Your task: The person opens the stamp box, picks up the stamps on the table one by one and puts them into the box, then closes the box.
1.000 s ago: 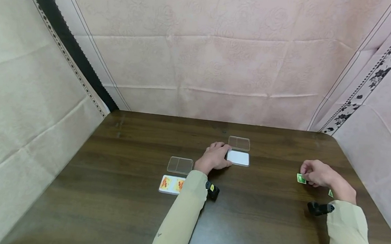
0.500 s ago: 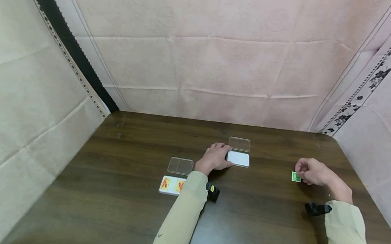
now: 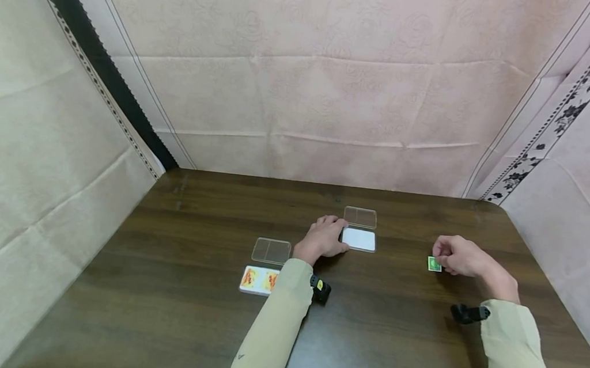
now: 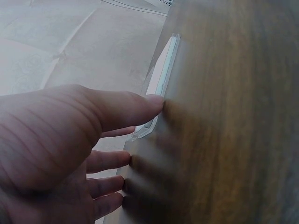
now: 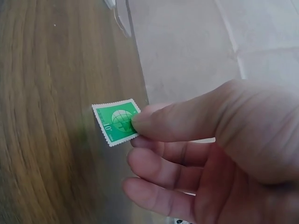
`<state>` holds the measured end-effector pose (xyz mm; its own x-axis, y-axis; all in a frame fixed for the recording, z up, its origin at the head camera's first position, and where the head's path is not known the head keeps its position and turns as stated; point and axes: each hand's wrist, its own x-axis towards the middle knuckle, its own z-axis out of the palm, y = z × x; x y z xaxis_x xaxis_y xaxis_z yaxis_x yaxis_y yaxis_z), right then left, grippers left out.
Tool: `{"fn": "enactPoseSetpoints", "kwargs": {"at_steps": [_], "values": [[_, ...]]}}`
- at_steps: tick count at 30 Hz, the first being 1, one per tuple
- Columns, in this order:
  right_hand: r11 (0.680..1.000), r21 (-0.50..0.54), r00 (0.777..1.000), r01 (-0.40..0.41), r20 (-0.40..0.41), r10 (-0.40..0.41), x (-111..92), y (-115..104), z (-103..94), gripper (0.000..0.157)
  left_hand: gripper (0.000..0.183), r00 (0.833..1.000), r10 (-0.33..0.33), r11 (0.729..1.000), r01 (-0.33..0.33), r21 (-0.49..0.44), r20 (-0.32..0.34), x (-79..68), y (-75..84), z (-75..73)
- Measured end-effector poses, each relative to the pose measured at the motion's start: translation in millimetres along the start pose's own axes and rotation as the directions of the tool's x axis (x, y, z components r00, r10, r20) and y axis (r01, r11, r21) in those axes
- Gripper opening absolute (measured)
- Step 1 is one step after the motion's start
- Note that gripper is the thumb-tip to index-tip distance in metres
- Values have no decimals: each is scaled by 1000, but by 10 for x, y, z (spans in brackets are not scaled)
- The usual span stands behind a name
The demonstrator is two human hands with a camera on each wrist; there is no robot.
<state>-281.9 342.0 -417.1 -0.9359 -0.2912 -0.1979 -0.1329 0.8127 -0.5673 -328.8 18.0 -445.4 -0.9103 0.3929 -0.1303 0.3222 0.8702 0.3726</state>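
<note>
Probably for steadiness, gripping plastic case (image 4: 170,65) in left hand (image 3: 323,236); pinching green postage stamp (image 5: 113,122) by edge in right hand (image 3: 461,256)

Head view: high, well back, facing forward and down over table (image 3: 134,316). Wrist views: close, skewed (table edge runs steep), on left hand (image 4: 58,137) and right hand (image 5: 229,133). Head, right wrist share green stamp (image 5: 112,121).

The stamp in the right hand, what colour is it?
The stamp is green, edged in white; right wrist view shows it best.
</note>
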Motion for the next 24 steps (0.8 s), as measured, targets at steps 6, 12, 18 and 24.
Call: {"fn": "enactPoseSetpoints", "kwargs": {"at_steps": [6, 12, 18, 24], "values": [[996, -88, 1000, 23, -18, -25, 24, -99, 22, 8, 59, 1000, -1, 1000, 1, -6, -2, -1, 8, 0], [984, -163, 997, 70, -33, -76, 44, -232, 52, 11, 58, 1000, -8, 1000, 8, -14, -7, -8, 15, -1], [972, -210, 993, 105, -32, -114, 80, -332, 93, 13, 57, 1000, -9, 1000, 8, -20, -7, -19, 25, -11], [963, -240, 990, 124, -32, -135, 95, -422, 117, 13, 58, 1000, -11, 1000, 11, -22, -6, -30, 24, -16]]}}
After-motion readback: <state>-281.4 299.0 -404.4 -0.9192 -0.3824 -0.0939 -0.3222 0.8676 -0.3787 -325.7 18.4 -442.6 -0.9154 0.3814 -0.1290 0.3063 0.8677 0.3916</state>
